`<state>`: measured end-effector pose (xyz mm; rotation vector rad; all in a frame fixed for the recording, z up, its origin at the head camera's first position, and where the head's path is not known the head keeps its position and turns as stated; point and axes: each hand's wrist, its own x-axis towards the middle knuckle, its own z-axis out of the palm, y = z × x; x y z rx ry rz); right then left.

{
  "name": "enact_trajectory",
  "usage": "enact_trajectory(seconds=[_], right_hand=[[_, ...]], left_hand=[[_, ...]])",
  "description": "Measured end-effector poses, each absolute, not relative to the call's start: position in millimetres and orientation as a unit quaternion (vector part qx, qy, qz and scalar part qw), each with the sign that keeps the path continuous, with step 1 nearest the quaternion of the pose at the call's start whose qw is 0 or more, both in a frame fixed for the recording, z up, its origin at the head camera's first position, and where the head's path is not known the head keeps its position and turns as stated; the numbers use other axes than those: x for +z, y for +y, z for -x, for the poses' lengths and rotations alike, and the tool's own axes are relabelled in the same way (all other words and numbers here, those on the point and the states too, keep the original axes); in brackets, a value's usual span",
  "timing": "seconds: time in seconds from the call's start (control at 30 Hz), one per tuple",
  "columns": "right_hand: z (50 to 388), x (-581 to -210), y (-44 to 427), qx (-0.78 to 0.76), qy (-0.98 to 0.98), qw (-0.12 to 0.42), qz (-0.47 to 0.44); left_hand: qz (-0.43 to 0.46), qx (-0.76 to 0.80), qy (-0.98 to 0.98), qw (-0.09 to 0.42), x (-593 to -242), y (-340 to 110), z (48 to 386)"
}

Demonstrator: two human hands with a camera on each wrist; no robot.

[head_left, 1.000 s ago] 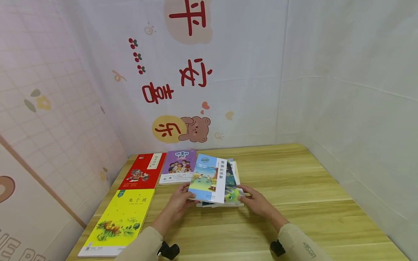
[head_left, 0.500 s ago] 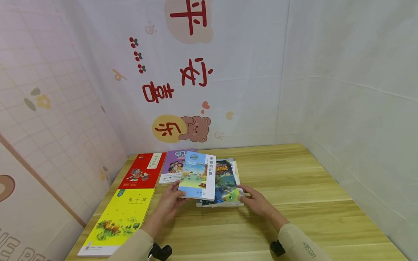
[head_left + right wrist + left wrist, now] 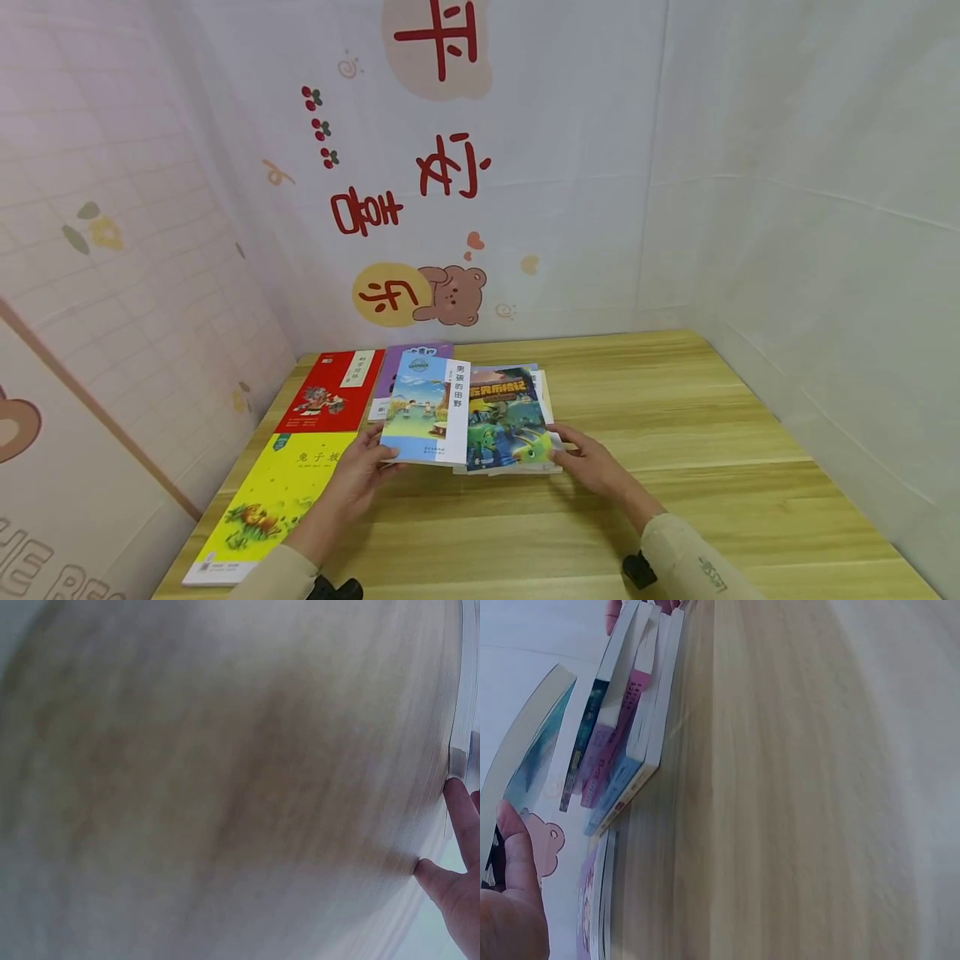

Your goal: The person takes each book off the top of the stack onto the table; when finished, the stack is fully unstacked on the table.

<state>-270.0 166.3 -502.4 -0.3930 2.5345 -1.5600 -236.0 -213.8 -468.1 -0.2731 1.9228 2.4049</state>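
My left hand (image 3: pixel 363 468) grips a blue-and-white paperback (image 3: pixel 423 408) by its lower left corner, thumb on the cover. The left wrist view shows this paperback (image 3: pixel 526 742) tilted and apart from the other books. In the head view it covers part of a purple book (image 3: pixel 397 367) and the left edge of a stack of books (image 3: pixel 506 421). A dark green dinosaur book tops that uneven stack. At the stack's lower right corner, my right hand (image 3: pixel 592 462) holds its edge, thumb near the top cover. The right wrist view catches only some fingers (image 3: pixel 463 817) by the page edges.
A red book (image 3: pixel 330 392) lies at the table's back left, with a yellow book (image 3: pixel 270 500) in front of it. Wood tabletop (image 3: pixel 675 433) extends to the right. White printed cloth (image 3: pixel 570 167) hangs behind and along both sides.
My left hand has carried the blue-and-white paperback leftward off the stack, uncovering the dinosaur book and covering more of the purple one. The right hand has stayed at the stack's corner.
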Motion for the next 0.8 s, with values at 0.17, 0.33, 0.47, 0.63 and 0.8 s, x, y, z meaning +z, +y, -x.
enact_trajectory(seconds=[0.17, 0.33, 0.47, 0.63, 0.8], right_hand=[[271, -502, 167, -0.518, 0.842, 0.073, 0.134], [271, -501, 168, -0.521, 0.840, 0.075, 0.135], [270, -500, 168, -0.521, 0.840, 0.073, 0.132], [270, -499, 167, -0.521, 0.841, 0.074, 0.127], [270, -499, 167, -0.521, 0.841, 0.073, 0.124]], left_hand=[[0.094, 0.768, 0.632, 0.028, -468, -227, 226], [0.118, 0.758, 0.641, 0.028, -466, -240, 214], [0.140, 0.757, 0.638, 0.031, -467, -248, 206], [0.159, 0.754, 0.636, 0.041, -469, -257, 195], [0.177, 0.755, 0.629, 0.051, -475, -260, 182]])
